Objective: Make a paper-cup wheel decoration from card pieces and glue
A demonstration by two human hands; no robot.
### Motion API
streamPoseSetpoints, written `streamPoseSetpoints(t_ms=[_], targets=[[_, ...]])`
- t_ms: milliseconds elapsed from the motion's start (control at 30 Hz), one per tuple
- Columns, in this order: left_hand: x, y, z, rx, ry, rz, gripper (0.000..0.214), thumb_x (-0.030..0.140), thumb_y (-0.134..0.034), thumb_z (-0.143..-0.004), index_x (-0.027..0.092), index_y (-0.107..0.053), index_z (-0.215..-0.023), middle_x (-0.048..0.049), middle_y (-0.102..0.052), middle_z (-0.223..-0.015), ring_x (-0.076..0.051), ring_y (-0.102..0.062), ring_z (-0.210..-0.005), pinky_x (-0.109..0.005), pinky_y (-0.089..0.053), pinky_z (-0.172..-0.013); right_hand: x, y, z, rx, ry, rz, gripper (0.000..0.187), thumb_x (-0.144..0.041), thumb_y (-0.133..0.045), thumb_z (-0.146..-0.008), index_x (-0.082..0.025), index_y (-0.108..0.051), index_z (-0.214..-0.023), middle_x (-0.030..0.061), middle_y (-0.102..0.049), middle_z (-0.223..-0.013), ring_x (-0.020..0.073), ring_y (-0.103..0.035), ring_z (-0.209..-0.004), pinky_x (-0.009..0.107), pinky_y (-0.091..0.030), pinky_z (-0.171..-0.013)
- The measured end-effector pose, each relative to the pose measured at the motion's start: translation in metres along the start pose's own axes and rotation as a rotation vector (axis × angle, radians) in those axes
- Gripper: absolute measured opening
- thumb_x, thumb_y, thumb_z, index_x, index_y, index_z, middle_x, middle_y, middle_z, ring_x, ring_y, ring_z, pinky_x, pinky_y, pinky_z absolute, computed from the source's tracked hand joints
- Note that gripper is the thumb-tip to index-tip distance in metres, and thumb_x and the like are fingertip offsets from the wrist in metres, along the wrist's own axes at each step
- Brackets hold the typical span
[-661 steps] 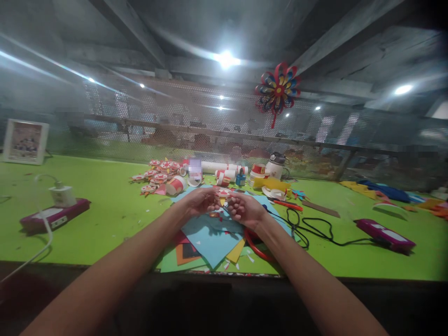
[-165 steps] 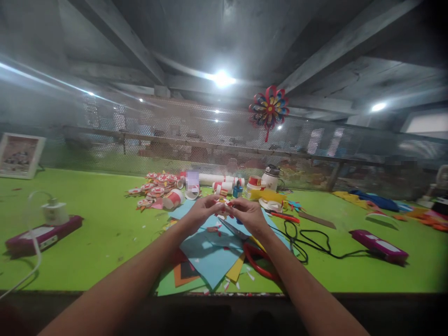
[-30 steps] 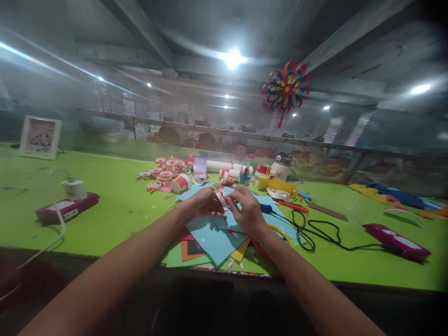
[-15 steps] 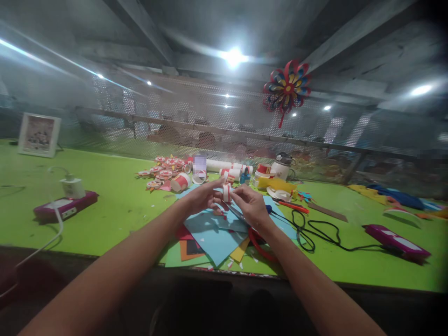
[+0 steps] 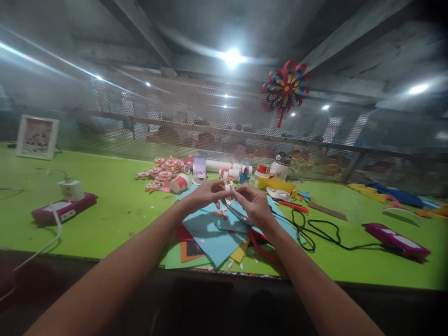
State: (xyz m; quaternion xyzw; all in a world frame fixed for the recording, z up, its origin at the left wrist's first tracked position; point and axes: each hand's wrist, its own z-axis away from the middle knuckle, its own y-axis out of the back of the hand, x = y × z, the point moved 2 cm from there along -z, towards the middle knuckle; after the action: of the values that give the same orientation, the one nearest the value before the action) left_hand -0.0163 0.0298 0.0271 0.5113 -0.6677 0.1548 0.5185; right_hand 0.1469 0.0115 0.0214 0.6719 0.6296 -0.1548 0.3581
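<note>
Between my two hands is a small white and red piece of paper cup (image 5: 228,185). My left hand (image 5: 205,195) pinches it from the left. The fingertips of my right hand (image 5: 255,204) are closed on its right side. Under my hands, a pair of scissors (image 5: 238,213) with red handles lies with its blades pointing up and left. Light blue paper sheets (image 5: 210,238) are spread beneath, with a small red and white scrap (image 5: 220,213) on top. How my fingers meet around the piece is partly hidden.
Red and white paper shapes (image 5: 164,172) are heaped at the back left, beside a tipped paper cup (image 5: 180,183). A flask (image 5: 281,165) stands behind yellow paper (image 5: 276,185). Black cord (image 5: 325,233) runs to a purple power strip (image 5: 395,241); another strip (image 5: 65,210) lies left.
Both hands have drawn closer together around the cup piece, which now sits lower and more covered by my fingers. My left fingers have flattened over it. The scissors still lie beneath.
</note>
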Motion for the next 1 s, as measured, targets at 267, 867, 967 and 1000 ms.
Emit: streamPoseSetpoints(t_ms=[267,867,967,1000], targets=[[-0.002,0.000,0.000,0.047,-0.094,-0.018,0.037,0.040,-0.061,-0.078,0.010,-0.057,-0.100,-0.0051,-0.061,-0.075,-0.014,-0.060,-0.064,-0.028,-0.048,-0.060,-0.008,0.000,0.000,-0.058,0.087,0.054,0.015,-0.029,-0.053,-0.085,-0.017,-0.056,-0.077,0.0002,-0.055,-0.071,0.0127,-0.053,-0.066,0.026,-0.042,-0.063],[0.005,0.000,0.002,-0.038,-0.092,-0.075,0.031,0.044,-0.059,-0.078,0.015,-0.055,-0.086,-0.0025,-0.060,-0.070,-0.014,-0.059,-0.064,-0.026,-0.046,-0.062,-0.017,0.005,-0.001,-0.232,0.177,0.233,0.012,-0.023,-0.044,-0.088,-0.020,-0.048,-0.077,-0.0004,-0.049,-0.071,0.0120,-0.044,-0.061,0.025,-0.039,-0.057],[0.004,0.001,0.002,-0.050,-0.091,-0.083,0.030,0.044,-0.059,-0.078,0.015,-0.055,-0.086,-0.0025,-0.061,-0.070,-0.014,-0.060,-0.065,-0.027,-0.046,-0.064,-0.015,0.004,-0.001,-0.241,0.197,0.263,0.012,-0.022,-0.044,-0.088,-0.019,-0.048,-0.077,-0.0001,-0.049,-0.072,0.0122,-0.044,-0.062,0.025,-0.039,-0.058],[0.003,0.001,0.002,-0.056,-0.091,-0.075,0.030,0.043,-0.059,-0.079,0.014,-0.055,-0.087,-0.0027,-0.061,-0.070,-0.014,-0.060,-0.066,-0.027,-0.046,-0.065,-0.014,0.004,-0.001,-0.244,0.200,0.265,0.011,-0.021,-0.044,-0.088,-0.019,-0.049,-0.078,0.0004,-0.050,-0.074,0.0125,-0.045,-0.063,0.025,-0.039,-0.058]])
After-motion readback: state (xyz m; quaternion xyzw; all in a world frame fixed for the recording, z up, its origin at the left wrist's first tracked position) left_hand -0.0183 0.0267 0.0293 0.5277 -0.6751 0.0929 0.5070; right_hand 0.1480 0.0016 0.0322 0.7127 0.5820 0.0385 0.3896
